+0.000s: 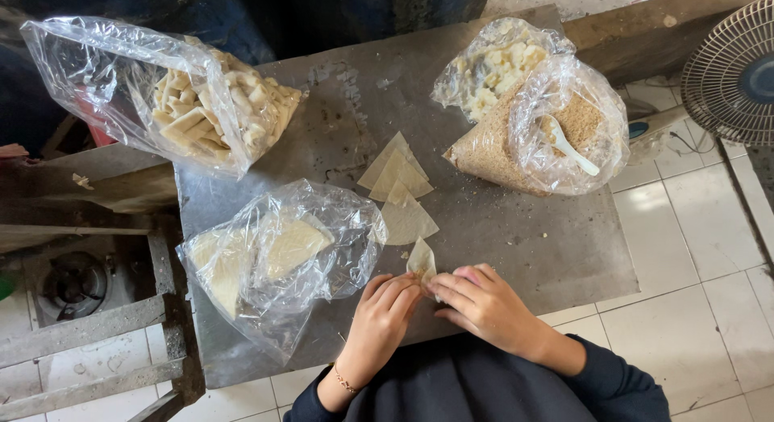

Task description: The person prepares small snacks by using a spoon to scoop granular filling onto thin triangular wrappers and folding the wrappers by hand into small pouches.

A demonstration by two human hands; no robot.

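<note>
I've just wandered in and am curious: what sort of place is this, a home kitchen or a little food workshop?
Probably a small home-style food workshop. Both hands fold a pastry wrapper over a worn metal table, with a bag of finished rolls, a bag of crumbly filling and a gas burner nearby.

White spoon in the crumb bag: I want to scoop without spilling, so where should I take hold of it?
Grip the spoon by its handle end, which points toward the lower right, coming down through the bag's open top. Its bowl lies buried toward the crumbs.
</note>
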